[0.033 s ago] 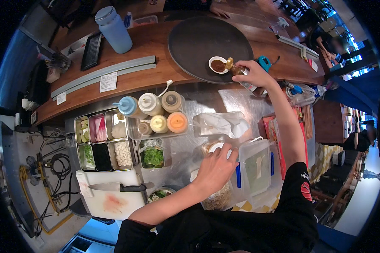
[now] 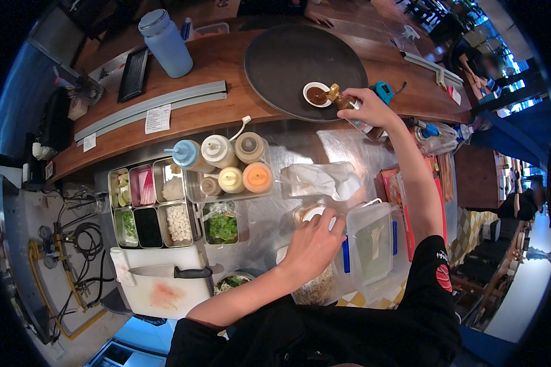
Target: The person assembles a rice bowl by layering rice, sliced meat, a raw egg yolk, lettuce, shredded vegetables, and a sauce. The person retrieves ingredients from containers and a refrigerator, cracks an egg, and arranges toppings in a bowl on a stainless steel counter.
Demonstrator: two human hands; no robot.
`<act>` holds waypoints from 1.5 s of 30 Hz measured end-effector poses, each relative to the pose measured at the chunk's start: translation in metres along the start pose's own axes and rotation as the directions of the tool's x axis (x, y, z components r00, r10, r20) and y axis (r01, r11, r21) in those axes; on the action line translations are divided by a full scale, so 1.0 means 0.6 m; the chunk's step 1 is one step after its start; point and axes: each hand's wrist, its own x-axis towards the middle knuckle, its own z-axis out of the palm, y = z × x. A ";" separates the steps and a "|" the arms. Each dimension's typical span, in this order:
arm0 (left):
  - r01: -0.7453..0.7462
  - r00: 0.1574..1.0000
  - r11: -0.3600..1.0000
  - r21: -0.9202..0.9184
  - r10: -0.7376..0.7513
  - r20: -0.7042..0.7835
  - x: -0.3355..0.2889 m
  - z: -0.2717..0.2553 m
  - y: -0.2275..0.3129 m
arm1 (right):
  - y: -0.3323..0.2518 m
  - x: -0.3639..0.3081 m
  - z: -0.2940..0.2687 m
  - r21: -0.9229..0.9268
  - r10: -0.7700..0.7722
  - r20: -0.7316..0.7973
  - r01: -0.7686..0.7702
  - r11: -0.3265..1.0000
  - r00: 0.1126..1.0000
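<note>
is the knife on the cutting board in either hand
No, the knife lies alone on the white cutting board, away from both hands.

A small glass sauce bottle (image 2: 347,104) with a golden cap end is lying tilted, its mouth pointing at a little white sauce dish (image 2: 316,94) and sitting just beside its rim. The dish is holding dark brown sauce and is resting on a round dark tray (image 2: 281,67). A round lidded container (image 2: 308,214), pale on top, is standing on the steel bench, half covered.
</note>
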 end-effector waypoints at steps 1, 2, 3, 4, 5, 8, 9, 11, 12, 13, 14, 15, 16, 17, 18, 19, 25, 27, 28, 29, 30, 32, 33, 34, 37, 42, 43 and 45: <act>-0.003 1.000 1.000 0.002 0.003 -0.003 -0.001 0.001 0.000 | -0.003 -0.003 0.000 0.017 -0.006 -0.009 0.006 1.000 1.000; -0.005 1.000 1.000 0.005 0.005 -0.005 -0.001 0.001 0.000 | -0.006 -0.007 0.001 0.034 -0.011 -0.018 0.012 0.999 1.000; -0.005 1.000 1.000 0.007 0.005 -0.007 -0.002 0.001 0.000 | -0.009 -0.009 0.001 0.051 -0.017 -0.027 0.018 0.999 1.000; -0.009 1.000 1.000 0.008 0.009 -0.008 -0.001 0.001 0.001 | -0.005 -0.011 0.001 0.048 -0.022 -0.043 0.024 0.999 0.999; -0.013 1.000 1.000 0.009 0.013 -0.009 0.000 0.001 0.002 | 0.002 -0.013 0.005 0.046 -0.026 -0.059 0.029 0.999 0.998; -0.016 1.000 1.000 0.019 0.016 -0.015 0.006 0.003 -0.001 | -0.001 -0.008 0.007 0.078 -0.063 -0.121 0.073 0.994 0.991; -0.023 0.999 1.000 -0.003 0.023 -0.022 0.009 0.004 -0.004 | -0.006 -0.004 0.006 0.094 -0.079 -0.144 0.093 0.991 0.986; -0.041 0.999 0.998 -0.057 0.040 -0.029 0.012 0.004 -0.007 | 0.000 -0.005 0.010 0.090 -0.101 -0.201 0.121 0.989 0.974; -0.065 0.997 0.992 -0.112 0.058 -0.060 0.017 0.002 -0.006 | 0.002 -0.005 0.010 0.086 -0.114 -0.229 0.136 0.987 0.967; -0.076 0.994 0.984 -0.160 0.061 -0.096 0.024 -0.004 -0.009 | -0.004 0.000 0.014 0.083 -0.121 -0.251 0.146 0.986 0.960; -0.082 0.989 0.975 -0.206 0.055 -0.134 0.029 -0.012 -0.011 | -0.013 0.001 0.018 0.082 -0.132 -0.268 0.160 0.984 0.954; -0.098 0.976 0.954 -0.284 0.037 -0.213 0.043 -0.018 -0.012 | -0.023 0.002 0.022 0.082 -0.145 -0.283 0.175 0.981 0.948; -0.118 0.957 0.925 -0.361 0.009 -0.290 0.062 -0.022 -0.013 | -0.031 -0.004 0.024 0.122 -0.131 -0.347 0.183 0.975 0.929; -0.139 0.909 0.900 -0.412 -0.049 -0.415 0.089 -0.032 -0.006 | -0.035 -0.014 0.029 0.177 -0.114 -0.398 0.198 0.964 0.910; -0.160 0.841 0.874 -0.459 -0.123 -0.526 0.115 -0.042 0.008 | -0.044 -0.031 0.041 0.239 -0.086 -0.437 0.207 0.949 0.895; -0.212 0.747 0.882 -0.420 -0.130 -0.652 0.143 -0.049 0.018 | -0.067 -0.051 0.047 0.333 -0.089 -0.450 0.260 0.906 0.888; -0.246 0.585 0.904 -0.350 -0.149 -0.797 0.143 -0.065 0.041 | -0.184 -0.185 0.153 0.478 -0.018 -0.591 0.368 0.798 0.806; -0.213 0.575 0.913 -0.349 -0.172 -0.800 0.102 -0.064 0.039 | -0.220 -0.230 0.178 0.588 0.078 -0.538 0.308 0.748 0.839; -0.201 0.575 0.912 -0.358 -0.186 -0.796 0.080 -0.063 0.042 | -0.238 -0.247 0.195 0.591 0.082 -0.521 0.290 0.752 0.849; -0.179 0.588 0.911 -0.372 -0.204 -0.783 0.054 -0.070 0.041 | -0.258 -0.265 0.218 0.591 0.094 -0.515 0.273 0.759 0.852; -0.142 0.581 0.916 -0.375 -0.230 -0.781 0.027 -0.075 0.033 | -0.277 -0.277 0.242 0.612 0.095 -0.472 0.249 0.750 0.876; -0.038 0.570 0.894 -0.447 -0.348 -0.744 -0.015 -0.096 0.021 | -0.324 -0.282 0.280 0.558 0.021 -0.420 0.240 0.794 0.907; 0.029 0.569 0.857 -0.514 -0.438 -0.697 -0.033 -0.112 0.009 | -0.352 -0.277 0.296 0.476 -0.048 -0.406 0.256 0.841 0.913; 0.151 0.641 0.842 -0.518 -0.482 -0.597 -0.054 -0.130 -0.018 | -0.373 -0.265 0.311 0.387 -0.112 -0.377 0.266 0.883 0.919; 0.268 0.670 0.819 -0.508 -0.537 -0.512 -0.111 -0.206 -0.072 | -0.428 -0.210 0.357 0.343 -0.286 -0.349 0.406 0.847 0.893; 0.387 0.644 0.833 -0.396 -0.551 -0.531 -0.150 -0.324 -0.131 | -0.514 -0.086 0.431 0.227 -0.481 -0.544 0.672 0.705 0.688; 0.357 0.652 0.862 -0.359 -0.506 -0.565 -0.161 -0.336 -0.147 | -0.516 -0.060 0.458 0.173 -0.495 -0.570 0.685 0.708 0.656; 0.258 0.681 0.920 -0.294 -0.389 -0.620 -0.160 -0.340 -0.181 | -0.509 -0.013 0.469 0.139 -0.490 -0.568 0.663 0.735 0.661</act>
